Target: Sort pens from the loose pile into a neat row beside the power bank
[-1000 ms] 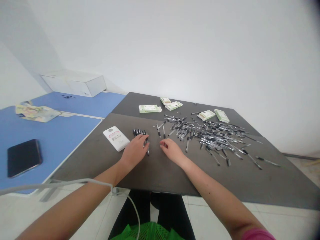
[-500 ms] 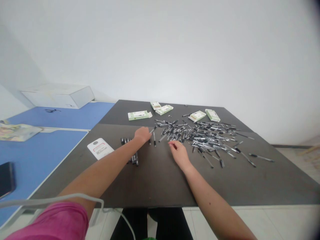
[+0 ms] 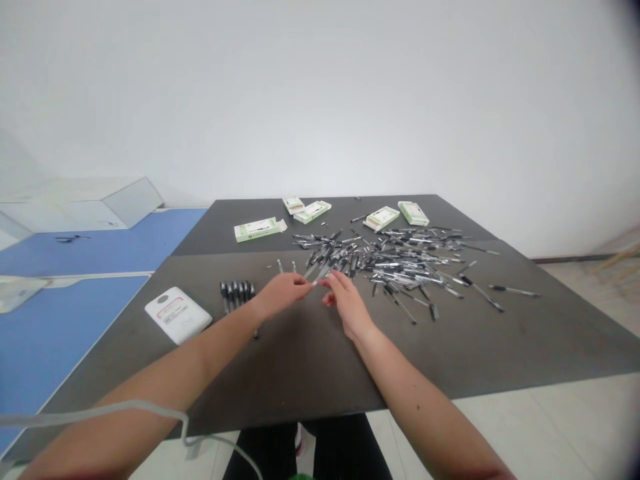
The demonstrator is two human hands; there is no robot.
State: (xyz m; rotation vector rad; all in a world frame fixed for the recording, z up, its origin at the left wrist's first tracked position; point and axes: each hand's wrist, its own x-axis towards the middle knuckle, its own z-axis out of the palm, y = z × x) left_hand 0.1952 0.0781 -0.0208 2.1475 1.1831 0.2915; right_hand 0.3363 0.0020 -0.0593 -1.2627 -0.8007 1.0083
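Note:
My left hand (image 3: 286, 293) is closed, its fingertips pinching a thin pen (image 3: 315, 283) in front of the pile. Close on the right, my right hand (image 3: 346, 300) has its thumb and fingers pinched at the other end of the same pen; most of the pen is hidden by the fingers. Beyond both hands spreads a loose heap of clear pens with black caps (image 3: 415, 267). Left of my left wrist lies a neat row of several black-capped pens (image 3: 237, 291), partly covered by my forearm. Two pens (image 3: 280, 266) stick out just behind my left hand.
A white label card (image 3: 178, 315) lies at the table's left. Green-and-white pen boxes (image 3: 260, 229) rest along the back, with more boxes (image 3: 383, 218) behind the heap. A large white carton (image 3: 75, 205) stands on the blue table (image 3: 90, 320). A pale cable (image 3: 135, 405) crosses my left forearm.
My left hand has moved down and right with the pen, toward my right hand, and the two now meet at it. The view has shifted slightly, showing more of the row of pens.

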